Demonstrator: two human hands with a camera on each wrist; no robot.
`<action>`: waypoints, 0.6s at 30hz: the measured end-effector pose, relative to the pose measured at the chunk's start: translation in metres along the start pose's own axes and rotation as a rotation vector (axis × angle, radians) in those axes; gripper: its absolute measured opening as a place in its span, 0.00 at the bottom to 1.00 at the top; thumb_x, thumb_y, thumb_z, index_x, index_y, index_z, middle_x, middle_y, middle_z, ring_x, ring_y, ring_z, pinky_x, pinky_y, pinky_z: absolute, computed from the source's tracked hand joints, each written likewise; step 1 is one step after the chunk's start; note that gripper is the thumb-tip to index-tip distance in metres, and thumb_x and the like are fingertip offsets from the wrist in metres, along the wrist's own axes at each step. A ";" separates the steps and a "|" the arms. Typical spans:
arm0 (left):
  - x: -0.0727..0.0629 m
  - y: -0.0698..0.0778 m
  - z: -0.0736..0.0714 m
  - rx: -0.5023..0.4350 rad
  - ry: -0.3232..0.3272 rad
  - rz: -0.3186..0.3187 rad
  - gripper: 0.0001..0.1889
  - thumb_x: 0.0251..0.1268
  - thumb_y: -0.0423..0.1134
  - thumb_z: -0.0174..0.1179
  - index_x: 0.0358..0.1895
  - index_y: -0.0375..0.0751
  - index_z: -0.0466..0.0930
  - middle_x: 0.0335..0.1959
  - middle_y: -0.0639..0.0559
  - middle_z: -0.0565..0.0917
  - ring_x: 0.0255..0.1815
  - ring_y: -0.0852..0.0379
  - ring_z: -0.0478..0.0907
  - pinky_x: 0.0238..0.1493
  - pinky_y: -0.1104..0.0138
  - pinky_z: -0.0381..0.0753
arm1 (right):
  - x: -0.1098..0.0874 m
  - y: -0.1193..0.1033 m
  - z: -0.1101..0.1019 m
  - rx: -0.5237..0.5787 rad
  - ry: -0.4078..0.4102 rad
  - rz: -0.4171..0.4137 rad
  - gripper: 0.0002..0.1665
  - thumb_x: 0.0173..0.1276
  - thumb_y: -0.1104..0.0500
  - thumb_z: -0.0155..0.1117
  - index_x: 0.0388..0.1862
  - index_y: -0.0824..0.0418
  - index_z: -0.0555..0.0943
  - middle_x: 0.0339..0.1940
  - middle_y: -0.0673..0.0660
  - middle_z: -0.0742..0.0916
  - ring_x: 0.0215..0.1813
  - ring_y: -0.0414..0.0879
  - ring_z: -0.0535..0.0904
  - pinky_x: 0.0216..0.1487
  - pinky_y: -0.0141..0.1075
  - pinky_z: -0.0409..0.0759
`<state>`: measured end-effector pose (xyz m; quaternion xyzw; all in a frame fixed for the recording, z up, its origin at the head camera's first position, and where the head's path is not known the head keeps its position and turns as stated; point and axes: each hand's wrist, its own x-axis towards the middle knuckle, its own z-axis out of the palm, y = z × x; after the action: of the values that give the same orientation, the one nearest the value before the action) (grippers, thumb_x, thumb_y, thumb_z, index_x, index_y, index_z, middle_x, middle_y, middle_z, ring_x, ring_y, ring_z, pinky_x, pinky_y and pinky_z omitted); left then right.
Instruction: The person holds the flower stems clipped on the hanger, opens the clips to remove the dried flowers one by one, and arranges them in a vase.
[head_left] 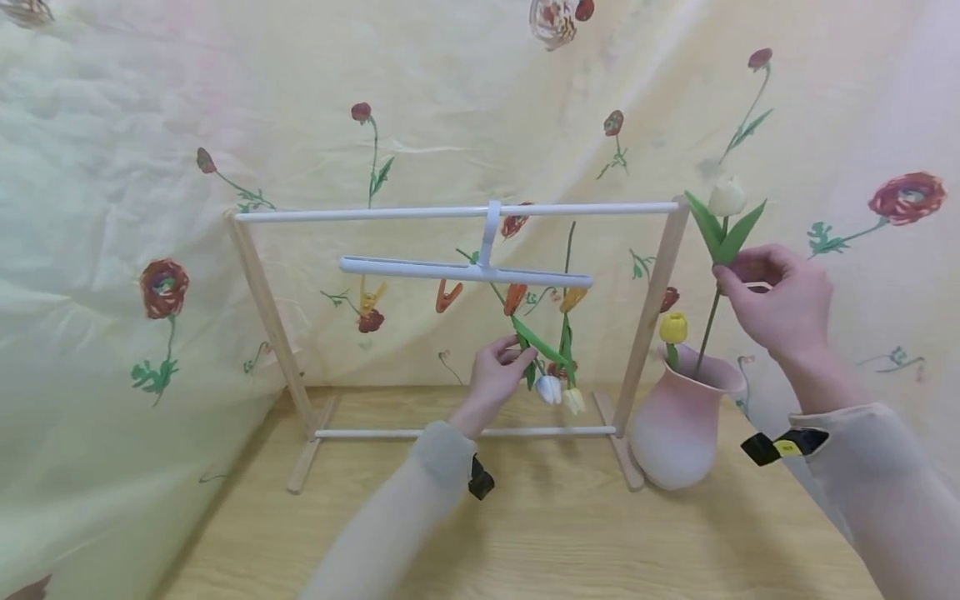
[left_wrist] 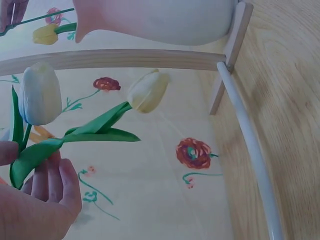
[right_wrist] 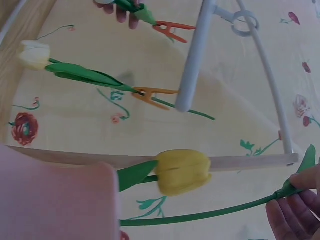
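Observation:
My left hand (head_left: 495, 375) pinches the leafy stem of a pale blue-white tulip (head_left: 549, 389), which hangs head down from a red-orange clip (head_left: 514, 298) on a white hanger (head_left: 420, 268). Beside it a cream tulip (head_left: 573, 401) also hangs head down, in a yellow-orange clip (head_left: 573, 300). At the right, my right hand (head_left: 791, 300) grips a white tulip (head_left: 727, 197) just under its leaves, bloom up. Its long stem runs down into the mouth of a pink-and-white vase (head_left: 678, 433), where the lower end is hidden. A yellow tulip (head_left: 673, 327) stands in the same vase.
The hanger hooks over the top rail (head_left: 360, 214) of a wooden-legged rack. A yellow clip (head_left: 370, 296) and an orange clip (head_left: 447, 296) hang from its left half, holding nothing. A white lower rail (head_left: 555, 432) crosses above the wooden table (head_left: 540, 542). Flower-printed cloth (head_left: 450, 100) hangs behind.

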<state>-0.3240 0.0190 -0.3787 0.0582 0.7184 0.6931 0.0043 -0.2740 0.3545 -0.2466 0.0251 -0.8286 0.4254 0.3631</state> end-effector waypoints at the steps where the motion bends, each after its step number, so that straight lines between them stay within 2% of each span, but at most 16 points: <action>1: 0.000 0.000 0.000 -0.003 0.004 0.003 0.22 0.76 0.43 0.67 0.69 0.42 0.80 0.50 0.47 0.92 0.49 0.55 0.90 0.55 0.64 0.90 | -0.002 0.001 0.000 -0.017 -0.007 -0.001 0.10 0.72 0.54 0.71 0.50 0.54 0.86 0.31 0.23 0.84 0.35 0.20 0.81 0.40 0.10 0.78; 6: 0.001 -0.003 -0.002 -0.015 0.000 0.021 0.17 0.75 0.40 0.68 0.63 0.42 0.84 0.47 0.45 0.92 0.51 0.45 0.91 0.50 0.67 0.91 | -0.010 0.011 0.000 -0.078 -0.029 0.001 0.16 0.74 0.52 0.70 0.53 0.60 0.84 0.31 0.22 0.82 0.35 0.19 0.80 0.39 0.09 0.77; 8: 0.003 -0.004 -0.003 -0.018 -0.009 0.026 0.17 0.75 0.40 0.68 0.62 0.41 0.84 0.48 0.43 0.92 0.51 0.44 0.91 0.50 0.67 0.91 | -0.013 0.016 0.001 -0.095 -0.041 -0.001 0.18 0.74 0.51 0.70 0.54 0.62 0.84 0.31 0.22 0.81 0.34 0.19 0.79 0.38 0.10 0.77; 11: 0.003 -0.006 -0.006 -0.030 -0.024 0.025 0.16 0.76 0.38 0.67 0.62 0.40 0.84 0.49 0.39 0.91 0.46 0.47 0.91 0.50 0.66 0.91 | -0.016 0.025 0.003 -0.131 -0.067 -0.002 0.19 0.74 0.51 0.70 0.54 0.63 0.84 0.29 0.21 0.80 0.33 0.18 0.79 0.36 0.11 0.77; 15: 0.003 -0.004 -0.009 -0.018 -0.045 0.018 0.15 0.76 0.37 0.66 0.61 0.40 0.84 0.49 0.41 0.92 0.43 0.55 0.91 0.51 0.64 0.91 | -0.019 0.037 0.004 -0.187 -0.099 0.010 0.20 0.75 0.49 0.69 0.54 0.63 0.84 0.27 0.21 0.78 0.32 0.16 0.76 0.32 0.14 0.76; 18: 0.002 -0.003 -0.010 -0.009 -0.062 0.011 0.15 0.76 0.37 0.67 0.61 0.40 0.84 0.48 0.43 0.92 0.42 0.57 0.90 0.51 0.65 0.91 | -0.021 0.045 0.005 -0.234 -0.120 0.026 0.21 0.75 0.47 0.68 0.53 0.64 0.85 0.29 0.25 0.80 0.32 0.16 0.75 0.32 0.16 0.75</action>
<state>-0.3270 0.0094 -0.3808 0.0838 0.7144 0.6943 0.0232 -0.2774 0.3739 -0.2919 -0.0029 -0.8931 0.3282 0.3077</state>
